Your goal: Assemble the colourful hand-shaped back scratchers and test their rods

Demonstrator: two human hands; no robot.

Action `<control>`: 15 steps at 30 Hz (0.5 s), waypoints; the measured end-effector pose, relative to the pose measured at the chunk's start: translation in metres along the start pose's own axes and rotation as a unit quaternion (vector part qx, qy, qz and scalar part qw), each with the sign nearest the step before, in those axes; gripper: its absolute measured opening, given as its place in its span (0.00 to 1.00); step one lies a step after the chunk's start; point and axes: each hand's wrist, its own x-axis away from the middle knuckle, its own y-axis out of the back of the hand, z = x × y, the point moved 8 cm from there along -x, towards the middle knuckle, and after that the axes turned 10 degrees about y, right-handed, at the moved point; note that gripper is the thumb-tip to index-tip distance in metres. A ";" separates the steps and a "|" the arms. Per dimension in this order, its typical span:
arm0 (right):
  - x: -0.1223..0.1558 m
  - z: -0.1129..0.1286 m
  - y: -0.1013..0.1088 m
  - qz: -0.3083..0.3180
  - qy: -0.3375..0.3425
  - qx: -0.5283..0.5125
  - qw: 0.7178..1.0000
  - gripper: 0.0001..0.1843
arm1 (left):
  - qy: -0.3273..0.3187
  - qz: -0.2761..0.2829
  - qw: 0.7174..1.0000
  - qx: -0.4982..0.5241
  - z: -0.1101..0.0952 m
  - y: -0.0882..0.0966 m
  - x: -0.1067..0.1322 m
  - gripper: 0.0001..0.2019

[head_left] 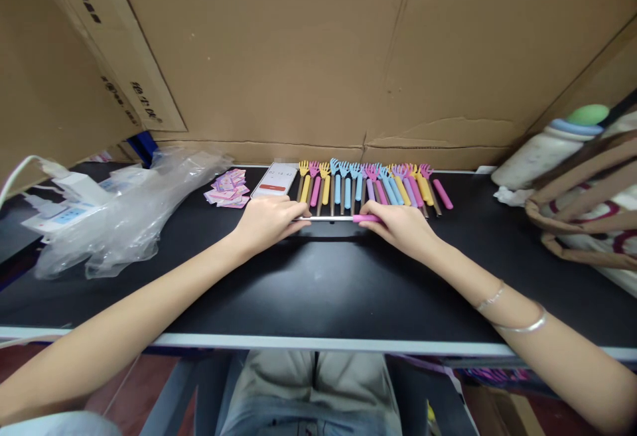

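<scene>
Between my two hands a back scratcher (331, 219) with a thin metal rod and a pink handle is held level above the black table. My left hand (271, 220) is closed around the rod's left end, and the claw end is hidden there. The pink handle at the other end is pinched in my right hand (398, 223). Just beyond my hands lies a row of several back scratchers (348, 184) with yellow, pink, blue and purple claws and handles. A loose pink handle (442, 194) lies at the row's right end.
Left of the row are a phone (273, 181) showing a timer and a pile of pink cards (229, 188). Clear plastic bags (134, 217) cover part of a power strip (64, 214). A bottle (542, 150) and a brown-handled bag (587, 204) stand right. Cardboard (298, 58) walls the back.
</scene>
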 end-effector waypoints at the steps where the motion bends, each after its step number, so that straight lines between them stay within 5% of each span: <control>1: 0.000 0.000 0.000 0.000 0.000 -0.004 1.000 0.19 | -0.004 -0.001 1.000 0.000 -0.001 0.000 0.000 0.13; 15: -0.001 0.003 -0.009 0.041 -0.020 -0.037 0.998 0.19 | -0.021 -0.029 0.999 0.001 -0.003 0.004 0.002 0.12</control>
